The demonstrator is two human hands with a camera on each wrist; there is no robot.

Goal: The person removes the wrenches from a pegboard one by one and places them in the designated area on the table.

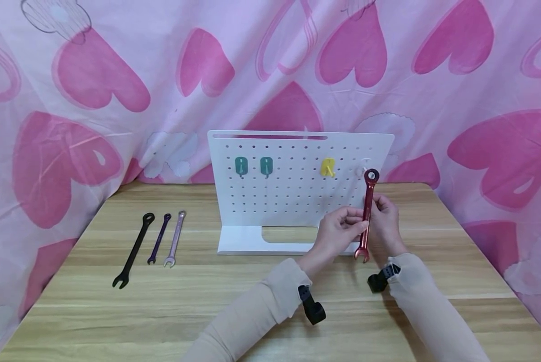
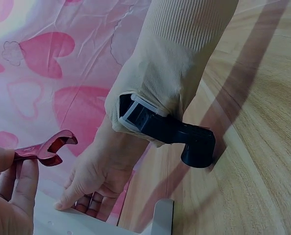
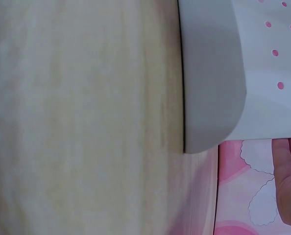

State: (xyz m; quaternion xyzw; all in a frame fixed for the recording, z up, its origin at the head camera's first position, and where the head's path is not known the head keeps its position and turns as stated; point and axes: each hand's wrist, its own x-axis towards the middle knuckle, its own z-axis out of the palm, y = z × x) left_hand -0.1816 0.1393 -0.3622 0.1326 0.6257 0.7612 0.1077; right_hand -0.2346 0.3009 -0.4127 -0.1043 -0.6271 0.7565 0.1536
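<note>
My left hand (image 1: 335, 231) pinches a red combination wrench (image 1: 367, 206) between thumb and fingers. The wrench stands nearly upright, ring end on top and open jaw down, in front of the right side of a white pegboard (image 1: 293, 218). With my right hand (image 1: 388, 223) I grip the board's right edge; the left wrist view shows that thumb (image 2: 69, 198) on the edge and the fingers curled behind it. Behind the wrench's ring end, a pale, see-through hook (image 1: 359, 172) is partly hidden.
Two green hooks (image 1: 241, 166) and a yellow hook (image 1: 327, 167) are fixed on the board. To the left on the wooden table (image 1: 116, 327) lie a black wrench (image 1: 134, 251), a dark purple wrench (image 1: 159, 239) and a lilac wrench (image 1: 176, 239). A pink heart-print curtain (image 1: 161, 125) hangs behind.
</note>
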